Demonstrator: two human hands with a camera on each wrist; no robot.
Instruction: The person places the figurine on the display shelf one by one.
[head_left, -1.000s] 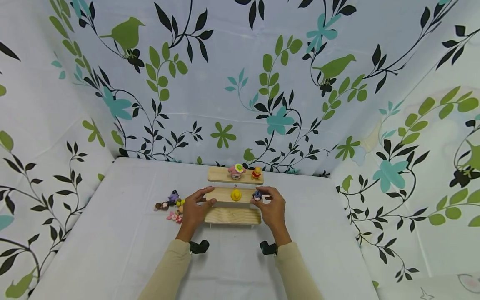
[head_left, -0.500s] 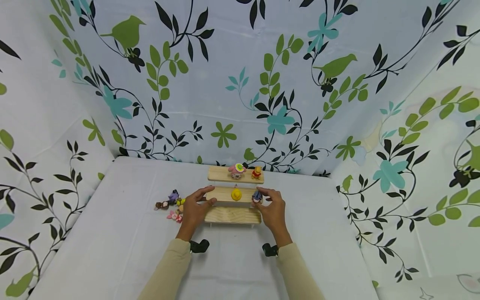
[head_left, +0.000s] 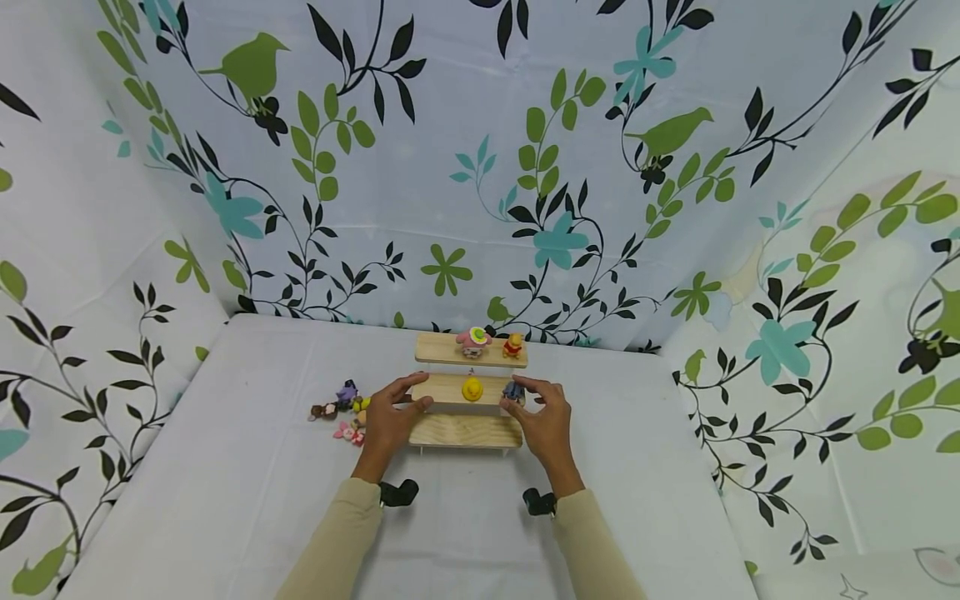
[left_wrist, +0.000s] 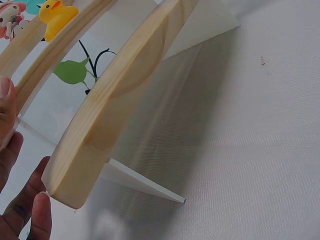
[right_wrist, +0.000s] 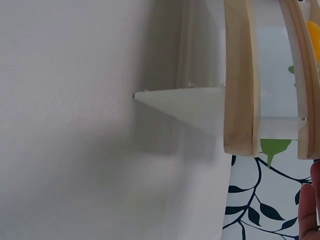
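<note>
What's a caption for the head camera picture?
Right hand pinches a blue figurine near the yellow duck on the middle shelf.

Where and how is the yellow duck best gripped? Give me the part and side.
Probably pinch the duck across its plump body, below the smaller head, coming down from above. It sits upright on the middle board, with bare wood to its left and right. Favour the left slightly: the right hand holds a blue figure near the board's right end.
</note>
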